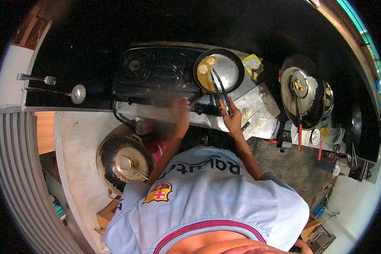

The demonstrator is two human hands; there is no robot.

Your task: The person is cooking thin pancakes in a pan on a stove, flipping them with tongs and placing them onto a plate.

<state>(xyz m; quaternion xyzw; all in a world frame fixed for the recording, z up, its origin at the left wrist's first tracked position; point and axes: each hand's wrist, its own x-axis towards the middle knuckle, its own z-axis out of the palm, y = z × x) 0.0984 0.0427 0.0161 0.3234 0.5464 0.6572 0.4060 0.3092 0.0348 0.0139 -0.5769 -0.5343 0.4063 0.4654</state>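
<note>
A dark frying pan (230, 71) stands on the right side of a black gas stove (152, 71). Oil (206, 81) pools in its left half around a few pale pieces of food (203, 69). My right hand (232, 119) grips a pair of black tongs (222, 87) with orange on the handle. The tongs' tips reach into the pan beside the food. Blurred, my left hand (180, 111) is by the end of the pan's handle (197, 99); whether its fingers close on the handle cannot be told.
A knife (246, 125) lies on a worn board (257, 101) right of the stove. Farther right, a wok (285, 85) holds a skimmer (300, 84) with food pieces. At lower left sits another wok (106, 158) with a spatula (126, 163). A ladle (78, 94) is at left.
</note>
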